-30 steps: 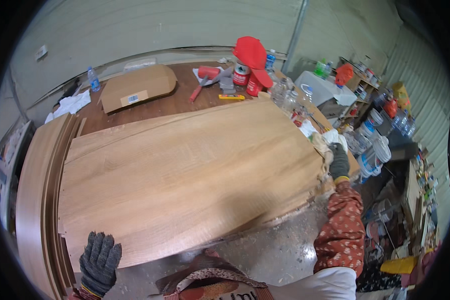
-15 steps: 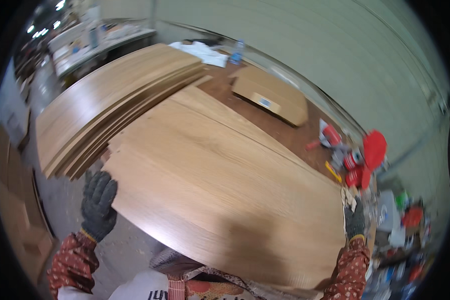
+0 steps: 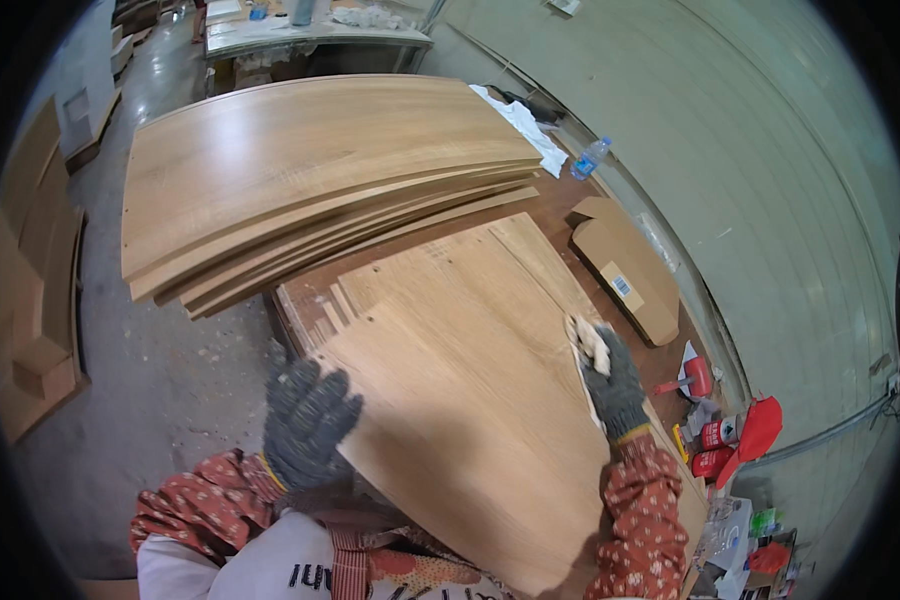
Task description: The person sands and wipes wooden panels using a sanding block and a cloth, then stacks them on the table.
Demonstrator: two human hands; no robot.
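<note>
A wood-grain panel [image 3: 450, 390] lies before me on top of other panels, with small dark holes near its left end. My left hand [image 3: 310, 415], in a dark grey glove, is at the panel's near left edge, fingers spread and at most touching it. My right hand [image 3: 612, 380], gloved likewise, holds a crumpled off-white cloth [image 3: 592, 345] against the panel's far right edge. Its fingertips are partly hidden by the cloth.
A stack of similar panels [image 3: 320, 130] stands at the far left. Along the wall lie a water bottle [image 3: 591, 158], a folded cardboard piece [image 3: 630, 270], red cans [image 3: 715, 435] and a red cap [image 3: 760, 430]. Cardboard [image 3: 40, 300] leans at left.
The view has turned, so the panels and stack sit differently in it. My right hand with the cloth has moved from the panel's right end to farther up along its far edge.
</note>
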